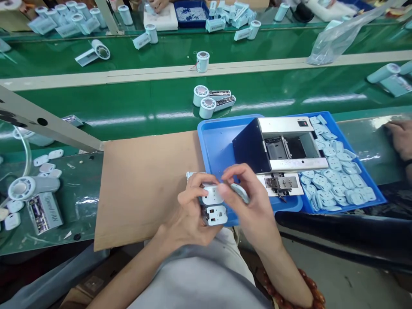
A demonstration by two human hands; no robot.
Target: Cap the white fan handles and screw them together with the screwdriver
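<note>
My left hand (pixel 193 206) is wrapped round a pale-blue fan housing (pixel 216 215), just above my lap. Two rounded white end faces with small holes show side by side; whether they belong to one or two housings I cannot tell. Close against it, my right hand (pixel 249 201) pinches a small oval pale-blue cover (pixel 240 193) between thumb and fingers. Its fingertips are at the upper end face, and part of the contact is hidden behind them.
A blue tray (pixel 209 141) holds a silver-and-black machine (pixel 289 164). Beside it, a blue bin (pixel 380 201) contains many covers. Cardboard (pixel 144 193) lies left. Fans (pixel 207 107) rest on the green belt (pixel 144 111). A metal post (pixel 51 120) slants at left; another person's hand (pixel 401 137) is at right.
</note>
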